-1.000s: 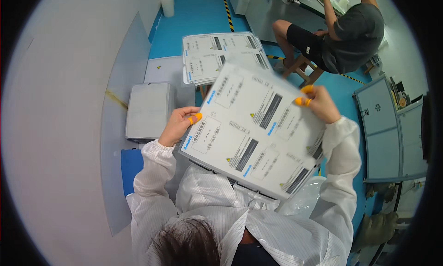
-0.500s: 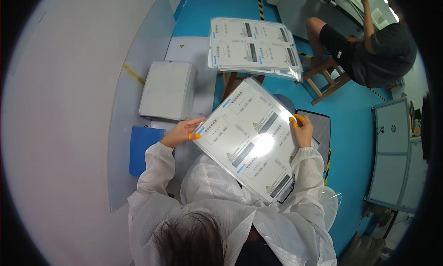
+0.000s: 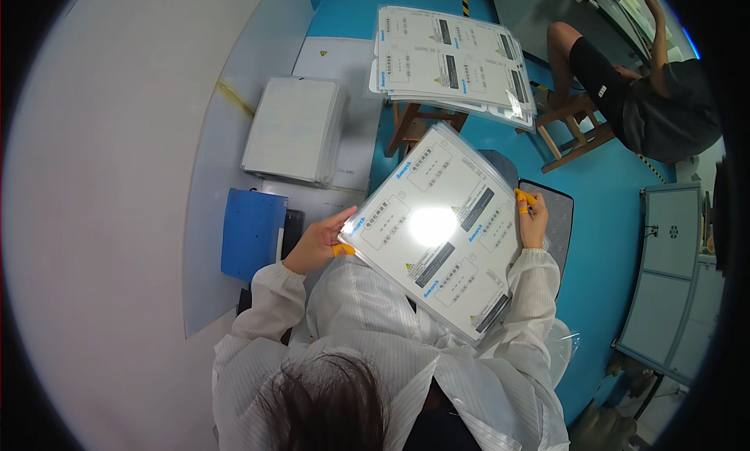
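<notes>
A stack of white printed label sheets (image 3: 433,252) lies tilted over my lap, its clear glossy edges showing and a bright glare near its middle. My left hand (image 3: 319,244) grips the left corner, the thumb on top and the other fingers partly behind the edge. At the right edge, my right hand (image 3: 533,218) pinches the sheets. Yellow finger covers are on both hands. Beyond the held sheets, a second pile of similar printed sheets (image 3: 426,52) rests above a wooden stool (image 3: 410,127).
To the left, a white stack (image 3: 293,130) sits on a pale table (image 3: 332,60) beside an upright panel. Nearer me are a blue box (image 3: 254,234) and a black object (image 3: 292,232). Another person (image 3: 664,107) sits at far right on a wooden stool (image 3: 574,138). A grey cabinet (image 3: 664,263) stands right.
The held sheets and both my hands have shifted slightly right. The view has moved, so the surroundings sit differently in the picture. The other person's arm has changed position.
</notes>
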A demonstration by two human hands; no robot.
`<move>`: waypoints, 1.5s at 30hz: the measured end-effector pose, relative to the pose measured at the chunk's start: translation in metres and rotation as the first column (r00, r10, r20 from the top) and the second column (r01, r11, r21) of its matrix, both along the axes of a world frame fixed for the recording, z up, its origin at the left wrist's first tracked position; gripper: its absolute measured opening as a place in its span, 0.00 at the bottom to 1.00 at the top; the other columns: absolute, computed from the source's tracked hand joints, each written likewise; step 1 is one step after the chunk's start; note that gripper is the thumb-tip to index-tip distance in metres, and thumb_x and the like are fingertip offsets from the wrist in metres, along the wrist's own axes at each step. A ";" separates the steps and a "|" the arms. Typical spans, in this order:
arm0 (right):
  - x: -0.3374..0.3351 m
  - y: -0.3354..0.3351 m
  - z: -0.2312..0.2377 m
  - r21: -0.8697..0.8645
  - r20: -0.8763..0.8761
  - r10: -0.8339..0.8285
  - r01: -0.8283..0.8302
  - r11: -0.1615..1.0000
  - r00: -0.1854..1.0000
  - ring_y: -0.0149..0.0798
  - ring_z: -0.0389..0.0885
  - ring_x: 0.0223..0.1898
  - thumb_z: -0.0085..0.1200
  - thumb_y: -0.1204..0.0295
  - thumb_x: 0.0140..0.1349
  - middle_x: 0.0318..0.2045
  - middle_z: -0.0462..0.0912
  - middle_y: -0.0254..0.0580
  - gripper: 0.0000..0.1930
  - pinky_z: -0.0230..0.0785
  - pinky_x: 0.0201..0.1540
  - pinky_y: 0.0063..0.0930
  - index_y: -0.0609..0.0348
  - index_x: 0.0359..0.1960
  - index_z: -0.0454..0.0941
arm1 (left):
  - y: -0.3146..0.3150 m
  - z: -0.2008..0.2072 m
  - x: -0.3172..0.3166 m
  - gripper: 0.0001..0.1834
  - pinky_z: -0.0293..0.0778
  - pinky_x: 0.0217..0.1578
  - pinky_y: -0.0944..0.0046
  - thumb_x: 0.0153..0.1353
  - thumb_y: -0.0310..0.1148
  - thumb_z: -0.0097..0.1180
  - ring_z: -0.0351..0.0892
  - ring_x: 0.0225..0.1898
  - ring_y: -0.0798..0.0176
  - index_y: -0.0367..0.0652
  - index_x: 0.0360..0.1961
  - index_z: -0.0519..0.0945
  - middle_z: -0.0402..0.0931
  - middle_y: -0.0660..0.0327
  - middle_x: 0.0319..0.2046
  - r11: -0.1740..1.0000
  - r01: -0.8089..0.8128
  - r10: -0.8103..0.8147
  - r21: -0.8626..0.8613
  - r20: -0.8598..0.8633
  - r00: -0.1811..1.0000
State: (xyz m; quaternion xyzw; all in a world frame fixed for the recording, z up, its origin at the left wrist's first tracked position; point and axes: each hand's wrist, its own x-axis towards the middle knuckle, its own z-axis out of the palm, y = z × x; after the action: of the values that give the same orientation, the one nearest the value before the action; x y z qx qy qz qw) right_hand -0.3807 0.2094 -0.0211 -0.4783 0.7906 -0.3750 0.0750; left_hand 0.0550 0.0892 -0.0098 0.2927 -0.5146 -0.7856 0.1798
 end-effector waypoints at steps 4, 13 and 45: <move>0.005 0.004 0.001 0.020 0.094 0.000 -0.002 1.000 0.996 0.31 0.70 0.28 0.51 0.74 0.59 0.29 0.72 0.38 0.10 0.62 0.30 0.22 0.69 0.37 0.78 | -0.001 -0.006 -0.008 0.35 0.70 0.51 0.68 0.50 0.19 0.60 0.72 0.51 0.64 0.35 0.60 0.62 0.70 0.52 0.53 0.992 -0.106 0.112 -0.062 0.103 0.988; 0.015 0.004 0.010 0.058 0.130 -0.024 0.017 0.998 0.991 0.31 0.72 0.31 0.50 0.75 0.61 0.32 0.73 0.38 0.10 0.64 0.33 0.20 0.69 0.40 0.77 | -0.007 -0.004 -0.022 0.28 0.72 0.47 0.70 0.50 0.17 0.59 0.77 0.44 0.65 0.33 0.55 0.69 0.75 0.52 0.47 0.973 -0.217 0.227 -0.074 0.175 0.958; 0.024 0.017 0.007 -0.013 0.093 -0.127 0.128 0.992 0.988 0.35 0.74 0.40 0.50 0.76 0.60 0.40 0.75 0.39 0.11 0.66 0.43 0.22 0.66 0.43 0.76 | -0.011 0.007 -0.030 0.18 0.73 0.36 0.75 0.49 0.18 0.60 0.77 0.31 0.67 0.34 0.44 0.77 0.79 0.57 0.33 0.983 -0.158 0.181 -0.089 0.428 0.886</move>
State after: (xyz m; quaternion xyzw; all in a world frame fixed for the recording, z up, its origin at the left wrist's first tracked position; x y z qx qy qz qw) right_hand -0.3565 0.2265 -0.0142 -0.4097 0.8116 -0.4082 0.0826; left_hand 0.0254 0.0778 -0.0029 0.4993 -0.5341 -0.6685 0.1361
